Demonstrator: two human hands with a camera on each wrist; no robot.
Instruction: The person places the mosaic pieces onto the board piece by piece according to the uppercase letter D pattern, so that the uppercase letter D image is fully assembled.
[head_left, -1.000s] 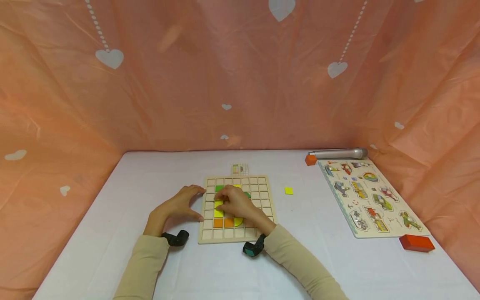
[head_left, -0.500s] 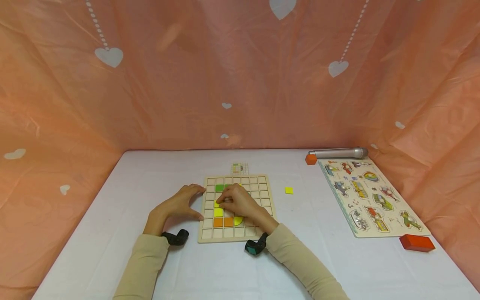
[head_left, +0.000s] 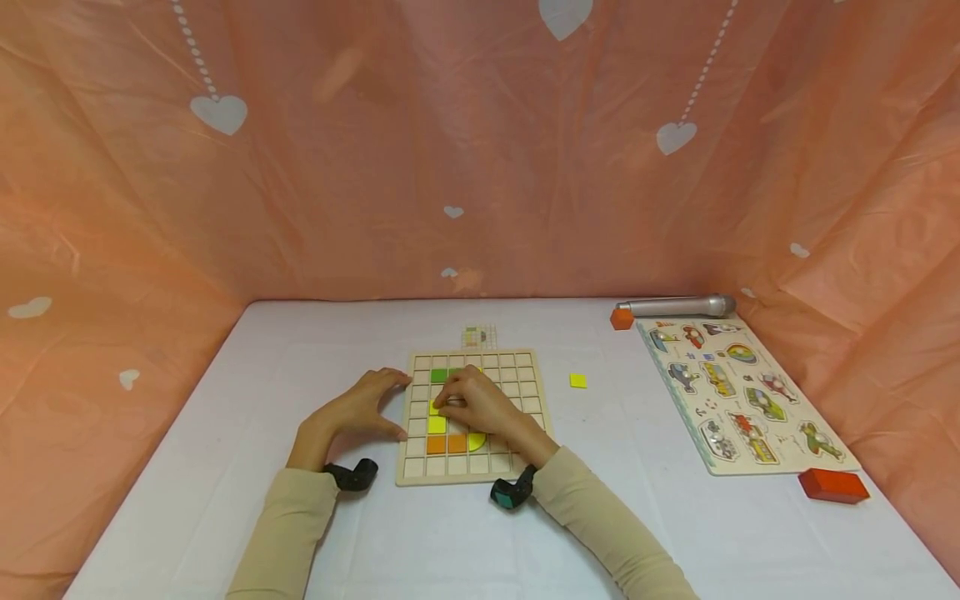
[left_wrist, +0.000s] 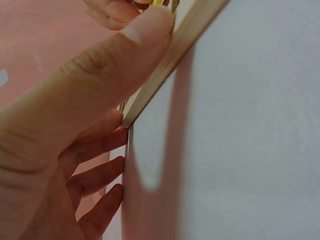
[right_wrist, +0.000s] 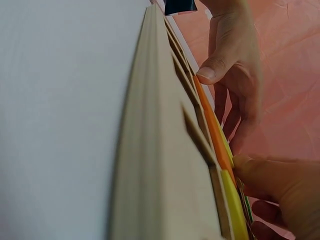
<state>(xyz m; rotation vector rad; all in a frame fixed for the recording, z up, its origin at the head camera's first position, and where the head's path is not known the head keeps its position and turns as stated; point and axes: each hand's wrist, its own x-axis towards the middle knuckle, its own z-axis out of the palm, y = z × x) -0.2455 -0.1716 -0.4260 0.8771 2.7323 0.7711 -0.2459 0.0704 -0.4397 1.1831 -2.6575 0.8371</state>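
A wooden grid board (head_left: 453,481) lies in the middle of the table. My left hand (head_left: 363,406) spans its left edge, thumb and fingers spread and touching the rim; in the left wrist view the thumb (left_wrist: 145,30) rests on the wooden edge. Curled over the grid, my right hand (head_left: 483,407) pinches at a yellow square tile (head_left: 433,407), mostly covered by its fingertips. Just below sit another yellow square (head_left: 437,426), orange squares (head_left: 437,445) and a yellow rounded tile (head_left: 477,442). Green tiles (head_left: 439,376) lie higher up, partly hidden by the right hand.
Behind the board lies a small patterned card (head_left: 480,337). A loose yellow square (head_left: 578,381) is on the table to its right. Farther right are a picture puzzle board (head_left: 750,400), a silver microphone (head_left: 678,307), a red cube (head_left: 622,319) and a red block (head_left: 834,486).
My right hand has shifted slightly right over the yellow tiles, uncovering more of the green row, then stayed nearly still. The left hand has held its place at the board's edge.
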